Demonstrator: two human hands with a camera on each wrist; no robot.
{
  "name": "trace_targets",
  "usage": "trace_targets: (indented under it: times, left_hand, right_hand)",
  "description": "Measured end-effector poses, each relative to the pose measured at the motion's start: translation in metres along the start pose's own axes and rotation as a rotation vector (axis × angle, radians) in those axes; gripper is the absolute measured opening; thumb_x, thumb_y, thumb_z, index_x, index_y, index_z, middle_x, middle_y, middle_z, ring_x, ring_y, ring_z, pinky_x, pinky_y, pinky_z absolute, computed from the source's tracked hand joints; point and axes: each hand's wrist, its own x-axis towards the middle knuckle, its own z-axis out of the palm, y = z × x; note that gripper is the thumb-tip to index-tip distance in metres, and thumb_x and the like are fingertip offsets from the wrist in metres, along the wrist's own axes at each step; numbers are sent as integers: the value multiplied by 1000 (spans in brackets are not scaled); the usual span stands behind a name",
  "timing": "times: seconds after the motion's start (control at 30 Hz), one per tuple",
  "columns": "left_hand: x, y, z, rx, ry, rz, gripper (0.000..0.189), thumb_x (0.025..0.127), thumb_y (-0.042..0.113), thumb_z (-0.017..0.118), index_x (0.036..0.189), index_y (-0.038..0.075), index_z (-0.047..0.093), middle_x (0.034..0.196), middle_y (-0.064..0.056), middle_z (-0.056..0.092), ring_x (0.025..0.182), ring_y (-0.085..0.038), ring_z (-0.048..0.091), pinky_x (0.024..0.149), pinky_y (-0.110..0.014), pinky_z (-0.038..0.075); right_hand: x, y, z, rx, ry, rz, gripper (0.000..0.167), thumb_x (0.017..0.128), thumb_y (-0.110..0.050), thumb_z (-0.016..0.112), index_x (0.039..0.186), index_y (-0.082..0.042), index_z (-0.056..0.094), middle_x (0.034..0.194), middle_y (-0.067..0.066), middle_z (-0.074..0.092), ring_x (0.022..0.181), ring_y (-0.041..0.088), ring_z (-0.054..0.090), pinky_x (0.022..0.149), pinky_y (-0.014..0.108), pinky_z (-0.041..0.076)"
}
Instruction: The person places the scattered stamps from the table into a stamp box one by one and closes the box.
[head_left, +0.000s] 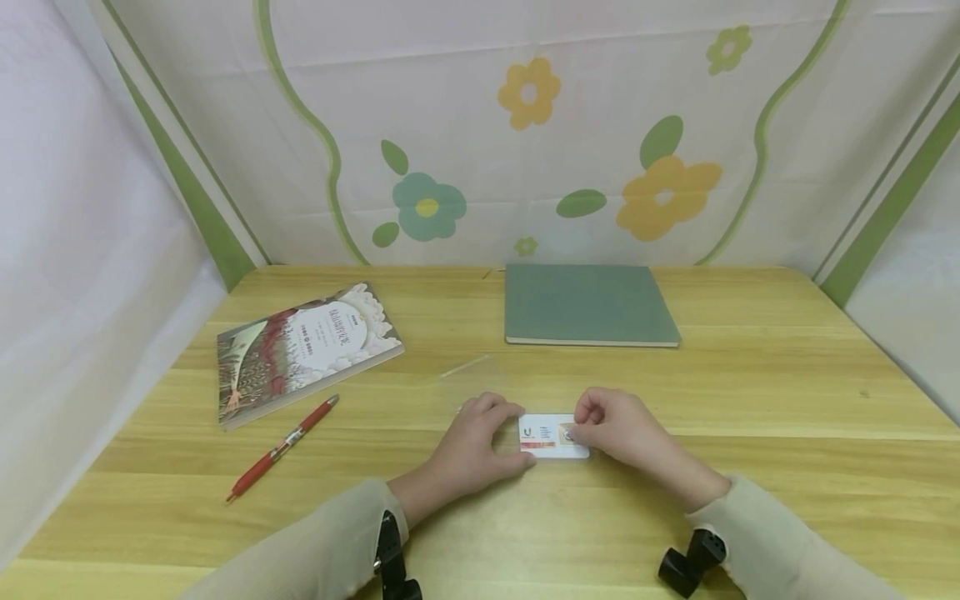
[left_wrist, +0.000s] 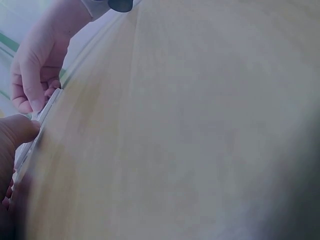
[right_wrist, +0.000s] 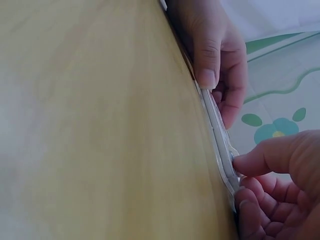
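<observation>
**White card (head_left: 550, 435) held at both ends**

The white card lay on the table (head_left: 780, 392) between my hands. I judged it light, fairly stiff and smooth, apt to slide, so its edges seemed the safest hold. My left hand (head_left: 480, 444) held its left end, thumb and finger parted across the near and far corners. My right hand (head_left: 628, 429), fingers curled, pinched its right end, thumb on the face.
</observation>
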Motion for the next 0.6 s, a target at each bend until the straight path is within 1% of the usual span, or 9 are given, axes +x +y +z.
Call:
trace_targets:
  times: [0.17,0.37,0.6]
  left_hand:
    - [0,0,0,1,1,1,55,72,38,74,118,11,60,111,-1,53,100,-15,47,87,-34,42]
    - [0,0,-1,2,4,-1,55,72,38,74,118,11,60,110,-1,53,100,-15,47,87,-33,42]
    - [0,0,-1,6,-2,-3,55,72,39,74,117,11,60,110,-1,53,99,-15,47,86,-33,42]
  right_hand:
    - [0,-1,0,-19,1,2,15,76,-10,71,79,-6,57,69,2,53,62,14,47,51,24,39]
    - [0,-2,0,-31,1,4,16,76,-11,71,82,-6,57,70,3,53,62,15,46,51,24,39]
    - [-1,-1,0,-12,10,10,16,77,-13,71,83,-6,58,70,3,54,62,15,47,51,24,39]
